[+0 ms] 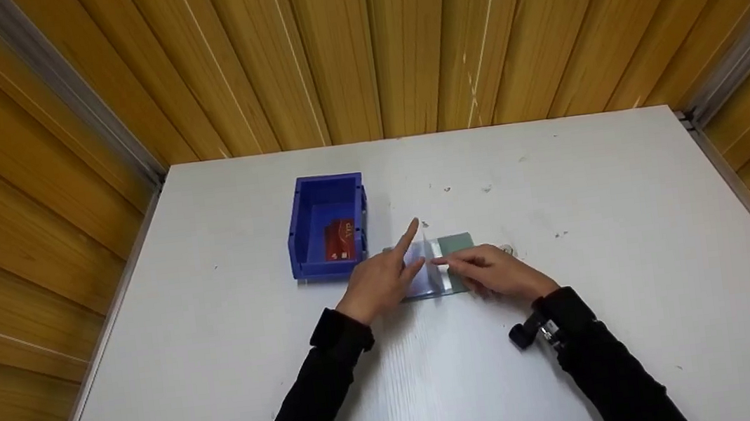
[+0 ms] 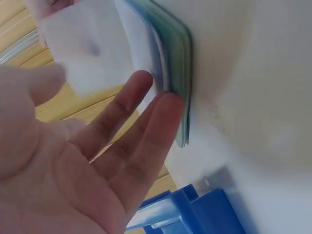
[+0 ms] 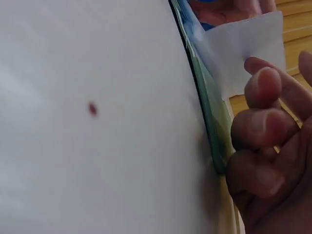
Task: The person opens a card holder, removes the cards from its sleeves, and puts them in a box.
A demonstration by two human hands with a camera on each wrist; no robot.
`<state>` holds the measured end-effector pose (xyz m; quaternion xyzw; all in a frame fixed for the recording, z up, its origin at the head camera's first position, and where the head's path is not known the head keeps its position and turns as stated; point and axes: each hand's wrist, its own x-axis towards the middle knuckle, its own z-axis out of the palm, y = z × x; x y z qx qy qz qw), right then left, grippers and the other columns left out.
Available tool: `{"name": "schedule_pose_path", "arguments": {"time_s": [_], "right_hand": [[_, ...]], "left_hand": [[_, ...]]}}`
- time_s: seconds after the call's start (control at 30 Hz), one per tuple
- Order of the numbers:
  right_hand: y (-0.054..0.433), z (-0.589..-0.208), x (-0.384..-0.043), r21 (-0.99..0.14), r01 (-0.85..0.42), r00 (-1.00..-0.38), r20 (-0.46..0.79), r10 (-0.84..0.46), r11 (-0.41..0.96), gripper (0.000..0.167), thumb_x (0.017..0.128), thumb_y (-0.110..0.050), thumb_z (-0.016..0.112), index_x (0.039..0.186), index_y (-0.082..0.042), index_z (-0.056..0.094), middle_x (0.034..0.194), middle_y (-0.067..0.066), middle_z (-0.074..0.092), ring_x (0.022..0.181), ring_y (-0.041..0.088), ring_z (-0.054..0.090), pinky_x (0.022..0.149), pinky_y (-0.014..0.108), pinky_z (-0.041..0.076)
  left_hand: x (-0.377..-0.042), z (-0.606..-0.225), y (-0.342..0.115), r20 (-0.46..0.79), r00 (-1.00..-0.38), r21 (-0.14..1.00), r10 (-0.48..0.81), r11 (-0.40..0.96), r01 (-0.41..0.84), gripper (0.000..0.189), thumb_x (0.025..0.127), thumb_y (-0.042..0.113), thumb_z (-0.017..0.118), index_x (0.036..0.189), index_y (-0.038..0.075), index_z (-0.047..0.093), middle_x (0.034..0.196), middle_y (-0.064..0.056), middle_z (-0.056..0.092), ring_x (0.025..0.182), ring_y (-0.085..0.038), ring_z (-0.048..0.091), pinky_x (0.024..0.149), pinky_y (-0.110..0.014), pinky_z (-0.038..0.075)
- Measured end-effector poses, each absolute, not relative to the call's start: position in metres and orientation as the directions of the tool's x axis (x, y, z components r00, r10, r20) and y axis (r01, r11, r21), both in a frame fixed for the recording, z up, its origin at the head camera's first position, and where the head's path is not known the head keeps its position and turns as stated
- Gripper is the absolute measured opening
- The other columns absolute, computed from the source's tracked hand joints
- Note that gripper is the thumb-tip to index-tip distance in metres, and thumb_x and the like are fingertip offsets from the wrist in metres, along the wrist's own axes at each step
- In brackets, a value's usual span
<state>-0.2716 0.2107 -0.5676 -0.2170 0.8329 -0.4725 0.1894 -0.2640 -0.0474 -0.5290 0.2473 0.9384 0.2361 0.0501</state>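
Note:
A card holder booklet with a green cover point(image 1: 457, 243) lies spread open on the white table. One of its clear plastic sleeves point(image 3: 263, 36) stands up between the two hands. My left hand point(image 1: 376, 281) is over the booklet's left side, index finger and thumb spread; in the left wrist view its straight fingers point(image 2: 158, 119) are at the edge of the stacked sleeves. From the right, my right hand point(image 1: 502, 272) meets the raised sleeve with an extended index fingertip. Its other fingers bend loosely, and the thumb is apart from the sleeve in the right wrist view.
Left of the booklet, beyond the left hand, stands a blue plastic bin point(image 1: 329, 269) with red cards point(image 1: 340, 241) inside. The white table point(image 1: 185, 345) meets wood-patterned walls point(image 1: 398, 45) at the back and sides.

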Motion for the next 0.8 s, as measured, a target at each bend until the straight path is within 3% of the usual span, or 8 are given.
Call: {"name": "schedule_pose_path", "arguments": {"time_s": [0.07, 0.13, 0.23, 0.33, 0.5, 0.8], "right_hand": [[0.206, -0.565, -0.270, -0.817, -0.240, -0.823, -0.115, -0.556, 0.524, 0.033, 0.108, -0.027, 0.057, 0.138, -0.022, 0.069, 0.064, -0.007, 0.048, 0.056, 0.005, 0.045, 0.057, 0.022, 0.040], [0.202, -0.563, -0.269, -0.763, -0.271, -0.828, -0.126, -0.546, 0.587, 0.032, 0.104, -0.025, 0.062, 0.136, -0.027, 0.070, 0.065, -0.010, 0.046, 0.059, 0.004, 0.043, 0.059, 0.022, 0.037], [0.200, -0.562, -0.268, -0.727, -0.271, -0.845, -0.135, -0.517, 0.632, 0.036, 0.100, -0.023, 0.068, 0.136, -0.028, 0.070, 0.066, -0.010, 0.045, 0.060, 0.005, 0.042, 0.058, 0.022, 0.035], [0.199, -0.563, -0.267, -0.732, -0.228, -0.866, -0.149, -0.478, 0.642, 0.045, 0.096, -0.022, 0.074, 0.140, -0.026, 0.066, 0.068, -0.009, 0.047, 0.062, 0.006, 0.044, 0.057, 0.021, 0.035], [0.201, -0.565, -0.268, -0.736, -0.199, -0.891, -0.139, -0.433, 0.647, 0.059, 0.090, -0.021, 0.080, 0.146, -0.021, 0.061, 0.066, -0.008, 0.045, 0.062, 0.008, 0.042, 0.056, 0.021, 0.033], [0.210, -0.565, -0.268, -0.708, -0.175, -0.911, -0.147, -0.386, 0.684, 0.066, 0.087, -0.029, 0.084, 0.148, -0.024, 0.059, 0.063, -0.008, 0.042, 0.058, 0.008, 0.039, 0.054, 0.021, 0.032]], "left_hand": [[-0.265, -0.528, -0.047, 0.007, -0.873, 0.477, 0.488, 0.765, 0.431, 0.058, 0.111, 0.043, 0.044, 0.165, 0.029, 0.028, 0.098, -0.015, 0.072, 0.089, -0.030, 0.071, 0.086, -0.047, 0.057], [-0.265, -0.529, -0.046, -0.009, -0.871, 0.441, 0.492, 0.783, 0.438, 0.055, 0.109, 0.041, 0.049, 0.161, 0.030, 0.037, 0.107, -0.018, 0.072, 0.098, -0.032, 0.071, 0.091, -0.047, 0.056], [-0.264, -0.531, -0.045, -0.026, -0.868, 0.345, 0.496, 0.819, 0.458, 0.048, 0.103, 0.033, 0.065, 0.149, 0.022, 0.058, 0.119, -0.018, 0.070, 0.107, -0.031, 0.069, 0.094, -0.046, 0.056], [-0.263, -0.533, -0.044, -0.037, -0.866, 0.261, 0.498, 0.842, 0.473, 0.041, 0.096, 0.026, 0.075, 0.134, 0.013, 0.070, 0.122, -0.017, 0.070, 0.111, -0.029, 0.068, 0.096, -0.043, 0.056], [-0.263, -0.533, -0.045, -0.041, -0.864, 0.250, 0.503, 0.842, 0.478, 0.037, 0.093, 0.023, 0.078, 0.127, 0.010, 0.072, 0.120, -0.018, 0.069, 0.108, -0.029, 0.067, 0.097, -0.042, 0.055], [-0.262, -0.534, -0.047, -0.020, -0.863, 0.251, 0.505, 0.838, 0.485, 0.037, 0.095, 0.021, 0.074, 0.127, 0.002, 0.070, 0.122, -0.020, 0.069, 0.110, -0.032, 0.066, 0.101, -0.043, 0.053]]}}
